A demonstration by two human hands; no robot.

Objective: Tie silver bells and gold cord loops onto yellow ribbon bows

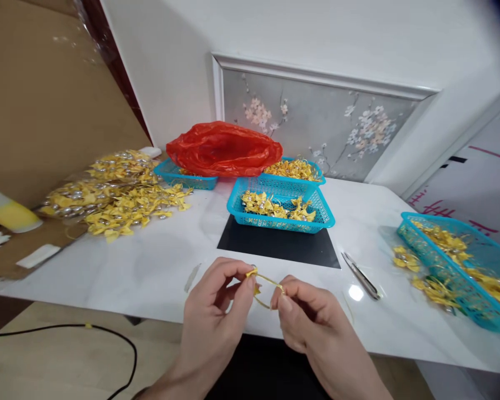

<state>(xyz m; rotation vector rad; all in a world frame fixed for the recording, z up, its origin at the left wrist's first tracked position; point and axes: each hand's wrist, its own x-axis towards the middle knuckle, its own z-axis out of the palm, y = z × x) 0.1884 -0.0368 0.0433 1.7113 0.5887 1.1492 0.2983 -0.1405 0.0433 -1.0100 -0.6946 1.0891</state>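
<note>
Both of my hands are closed in pinches at the near edge of the white table (158,261). My left hand (216,305) pinches a small yellow bow (253,273) at one end of a thin gold elastic loop (266,290). My right hand (308,316) pinches the other end of that loop, so it stretches between my fingertips. Straight ahead stands a blue basket (281,222) holding several yellow bows, set on a black mat (275,247).
A heap of yellow bows (116,194) lies at the left. A red plastic bag (223,149) covers a blue basket (183,178) at the back; another basket (294,169) stands beside it. Small scissors (360,275) lie to the right. A fourth basket (462,266) is far right.
</note>
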